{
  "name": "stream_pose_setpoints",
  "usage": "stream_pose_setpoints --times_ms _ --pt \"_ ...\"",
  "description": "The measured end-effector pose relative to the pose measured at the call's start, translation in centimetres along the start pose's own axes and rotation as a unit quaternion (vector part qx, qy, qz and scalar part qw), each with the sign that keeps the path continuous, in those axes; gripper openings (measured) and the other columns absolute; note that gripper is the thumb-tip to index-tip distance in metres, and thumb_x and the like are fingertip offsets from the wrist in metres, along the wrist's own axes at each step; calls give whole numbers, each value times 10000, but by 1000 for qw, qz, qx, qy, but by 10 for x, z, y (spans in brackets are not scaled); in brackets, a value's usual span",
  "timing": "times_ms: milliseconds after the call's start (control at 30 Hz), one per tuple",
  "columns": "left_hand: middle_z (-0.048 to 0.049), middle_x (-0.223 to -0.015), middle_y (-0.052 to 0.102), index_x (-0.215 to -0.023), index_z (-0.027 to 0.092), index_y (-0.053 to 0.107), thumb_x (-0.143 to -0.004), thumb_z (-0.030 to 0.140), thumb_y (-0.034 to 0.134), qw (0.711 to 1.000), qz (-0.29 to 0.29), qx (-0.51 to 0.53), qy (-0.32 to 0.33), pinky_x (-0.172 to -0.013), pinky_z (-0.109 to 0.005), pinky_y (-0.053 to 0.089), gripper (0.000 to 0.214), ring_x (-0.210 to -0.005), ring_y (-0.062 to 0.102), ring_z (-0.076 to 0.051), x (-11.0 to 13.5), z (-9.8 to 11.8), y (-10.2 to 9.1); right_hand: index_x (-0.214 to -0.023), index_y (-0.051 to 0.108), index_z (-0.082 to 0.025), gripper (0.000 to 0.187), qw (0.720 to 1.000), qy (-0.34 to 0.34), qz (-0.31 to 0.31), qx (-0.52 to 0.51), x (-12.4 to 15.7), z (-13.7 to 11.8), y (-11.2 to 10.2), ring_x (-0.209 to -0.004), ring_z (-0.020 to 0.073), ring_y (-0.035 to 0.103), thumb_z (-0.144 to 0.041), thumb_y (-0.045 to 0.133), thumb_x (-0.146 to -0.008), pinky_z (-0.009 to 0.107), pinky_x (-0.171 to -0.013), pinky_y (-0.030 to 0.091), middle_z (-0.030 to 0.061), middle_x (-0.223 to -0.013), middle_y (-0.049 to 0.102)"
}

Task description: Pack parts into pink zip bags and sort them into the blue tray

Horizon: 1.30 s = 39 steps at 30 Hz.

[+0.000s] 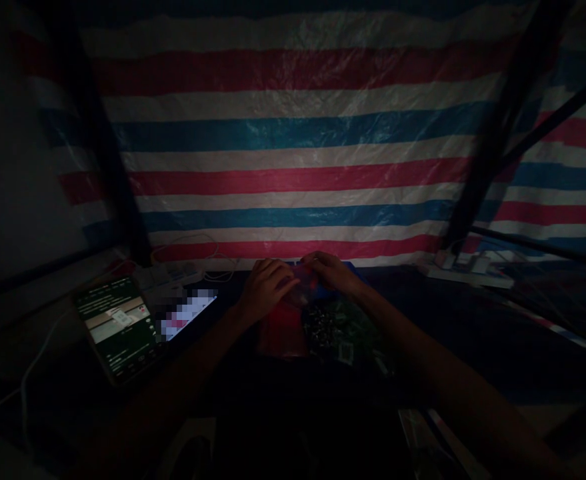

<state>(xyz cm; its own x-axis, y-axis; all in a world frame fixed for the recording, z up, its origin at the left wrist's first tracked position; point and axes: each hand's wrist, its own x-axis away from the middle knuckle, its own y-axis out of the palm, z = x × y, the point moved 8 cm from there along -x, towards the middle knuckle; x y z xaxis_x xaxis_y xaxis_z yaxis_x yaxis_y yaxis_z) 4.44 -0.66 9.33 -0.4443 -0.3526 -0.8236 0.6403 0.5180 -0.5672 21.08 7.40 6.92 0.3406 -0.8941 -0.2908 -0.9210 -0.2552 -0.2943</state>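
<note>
In the dim head view, both hands are at the middle of the dark table, at either side of a small see-through plastic bag (303, 284) with a reddish tint. The bent fingers of my left hand (267, 285) grip its left side. My right hand (331, 271) pinches its upper right edge; the fingertips are partly hidden. Under and behind the hands shows part of a bright blue tray (355, 268). Below my left hand lies a red, shiny packet (281, 332). To its right is a pile of small black-and-white parts (321, 327) beside dark green plastic wrapping (355, 323).
A lit tablet (115, 330) leans at the left, beside a second lit screen (187, 315). Power strips stand at the back left (173, 272) and back right (465, 275), with loose white cables. A striped tarp (293, 140) hangs behind, between dark metal posts.
</note>
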Motion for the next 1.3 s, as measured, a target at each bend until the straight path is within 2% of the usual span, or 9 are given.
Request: stream_pose_setpoints --times_ms 100,200,333,400,633,833,1033,1167,1300 --pt "-37 -976 722 -1000 236 671 -1033 358 632 998 -1 27 -52 -937 -418 483 132 -964 655 -234 2 -8 1 -972 646 -205 383 999 -32 -11 26 -2 -2 2 -546 118 521 -585 643 -930 255 -454 364 41 -788 656" --pt "-41 -1044 720 -1081 251 666 -1044 372 607 996 -60 39 -48 -965 -425 489 139 -1002 670 -239 4 -7 10 -1001 652 -214 313 999 -19 -36 36 -1 1 6 -567 129 543 -520 659 -936 265 -452 403 56 -821 667" --pt "-80 -1258 652 -1263 263 633 -847 527 825 992 -115 36 -20 -1028 -458 499 529 -1150 633 -298 7 -6 16 -1127 631 -244 270 999 -4 -32 12 2 0 6 -579 142 596 -447 641 -949 251 -406 373 67 -899 688" --pt "-92 -1317 612 -1297 262 615 -798 500 875 992 -115 44 -24 -1055 -472 500 611 -1206 606 -312 8 -10 17 -1147 626 -246 277 1000 -6 -28 -10 3 -2 5 -592 145 610 -441 637 -951 250 -417 395 66 -919 687" --pt "-65 -1176 648 -991 237 661 -953 256 726 989 -41 127 -57 -1020 -421 518 79 -1153 622 -244 4 -21 16 -1142 642 -244 281 998 -1 7 -61 0 5 -2 -561 122 525 -437 666 -939 247 -433 405 30 -833 659" --pt "-20 -971 714 -996 222 646 -969 287 696 966 65 190 -164 -891 -342 534 86 -942 677 -197 4 -40 5 -871 662 -225 442 999 -19 -10 35 -9 6 -2 -651 168 554 -660 623 -936 286 -514 430 46 -770 631" --pt "-21 -975 728 -1012 209 666 -955 306 694 963 77 181 -185 -858 -317 537 116 -909 681 -192 4 -46 1 -813 700 -214 667 997 -20 -33 66 -1 -6 7 -670 191 552 -804 422 -955 315 -522 398 107 -846 691" --pt "-36 -1015 745 -1038 211 691 -928 299 729 963 68 182 -184 -897 -343 550 146 -958 698 -214 5 -45 4 -873 658 -239 437 992 -64 -101 51 10 -19 25 -715 179 573 -675 694 -859 321 -647 460 34 -786 662" --pt "-43 -1085 731 -1175 226 648 -905 339 764 943 89 233 -220 -882 -326 560 315 -976 703 -204 9 -52 11 -874 587 -251 372 989 -60 -129 32 12 -18 34 -707 181 600 -585 746 -836 322 -669 468 1 -737 645"
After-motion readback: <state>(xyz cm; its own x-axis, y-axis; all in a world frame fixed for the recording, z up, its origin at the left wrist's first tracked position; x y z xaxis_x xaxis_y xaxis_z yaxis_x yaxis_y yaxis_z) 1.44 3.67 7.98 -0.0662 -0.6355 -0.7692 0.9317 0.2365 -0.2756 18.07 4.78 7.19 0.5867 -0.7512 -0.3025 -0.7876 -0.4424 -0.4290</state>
